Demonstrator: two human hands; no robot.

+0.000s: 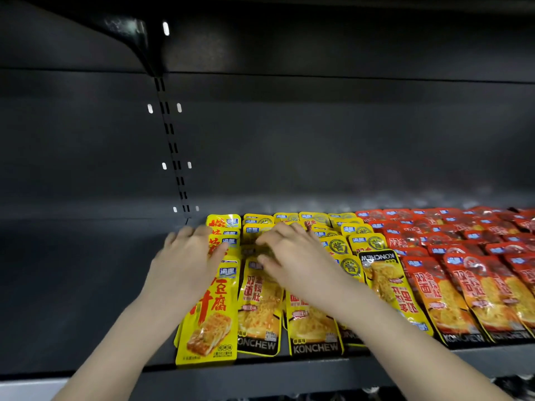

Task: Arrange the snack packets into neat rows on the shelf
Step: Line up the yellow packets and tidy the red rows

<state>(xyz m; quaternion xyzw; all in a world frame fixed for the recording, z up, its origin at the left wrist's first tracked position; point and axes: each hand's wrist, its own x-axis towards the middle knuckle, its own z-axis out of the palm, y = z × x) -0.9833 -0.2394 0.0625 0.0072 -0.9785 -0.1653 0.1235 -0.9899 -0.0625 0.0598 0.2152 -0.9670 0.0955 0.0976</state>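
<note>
Yellow snack packets [259,308] lie overlapped in rows on the dark shelf [86,299], with red packets [451,287] in rows to their right. The leftmost row is yellow tofu packets [212,319]. My left hand [185,259] lies flat on the left edge of that row, its thumb on a packet. Over the second yellow row, my right hand [292,253] has its fingers spread and slightly bent, touching the packets. The packets under both hands are partly hidden. One yellow packet [388,282] lies turned upside down.
The shelf's left part is bare dark metal. A slotted upright [175,146] runs up the back panel, with a bracket [139,33] under the shelf above. The shelf's front edge [260,371] runs below the packets.
</note>
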